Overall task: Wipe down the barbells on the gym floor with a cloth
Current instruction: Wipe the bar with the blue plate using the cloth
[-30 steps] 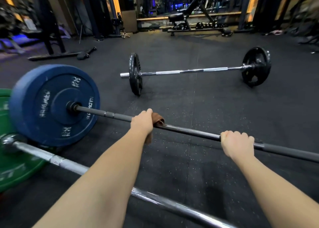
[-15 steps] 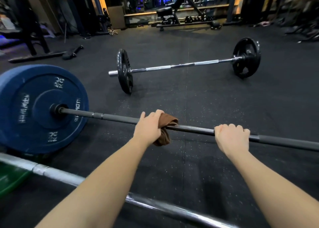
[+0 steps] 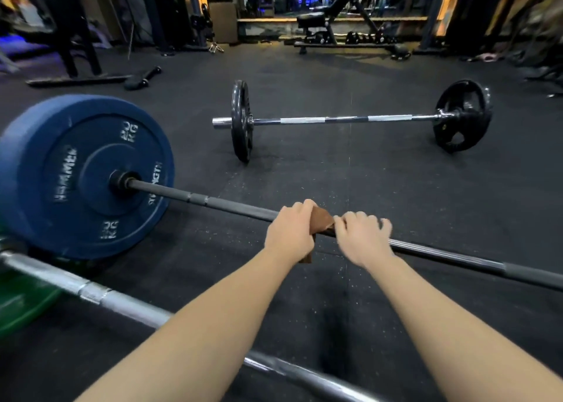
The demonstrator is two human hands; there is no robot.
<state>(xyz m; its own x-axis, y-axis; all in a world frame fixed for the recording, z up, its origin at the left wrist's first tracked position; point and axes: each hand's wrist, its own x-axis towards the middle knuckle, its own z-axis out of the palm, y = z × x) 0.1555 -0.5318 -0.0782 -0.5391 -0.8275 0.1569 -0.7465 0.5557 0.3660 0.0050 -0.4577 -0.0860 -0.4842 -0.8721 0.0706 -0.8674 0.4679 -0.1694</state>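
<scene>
Leaning over a dark barbell (image 3: pixel 231 205) on the black gym floor (image 3: pixel 365 182). Gripping a brown cloth (image 3: pixel 321 220) with the left hand (image 3: pixel 291 234), with the fingers curled and clamped on the cloth and on the bar under it. Folded over the top of the bar, about at its middle, with one end hanging down below the left hand. Just to the right of the cloth, touching its edge with the right hand (image 3: pixel 361 240). Reaching over the bar there with curved, slightly spread fingers, a little blurred; cannot tell if clamped on the bar, on the edge of the cloth, or only resting. Both forearms bare, coming in from the bottom of the view.

At the left end of the dark barbell, a big blue plate (image 3: pixel 85 173) standing upright on the floor, marked 20 KG. On the right side, running out of the view.

Nearer to the camera, a silver barbell (image 3: pixel 122 304) lying across the lower left part and passing under the left forearm, with a green plate (image 3: pixel 21 301) at the left edge, partly cut off. Farther away, well apart from the hands, a third barbell (image 3: pixel 344 119) with a chrome bar and black plates (image 3: pixel 463 115), one at each end. At the back of the room, a black bench (image 3: pixel 313 19) and dark racks, not clear in the dim light.
</scene>
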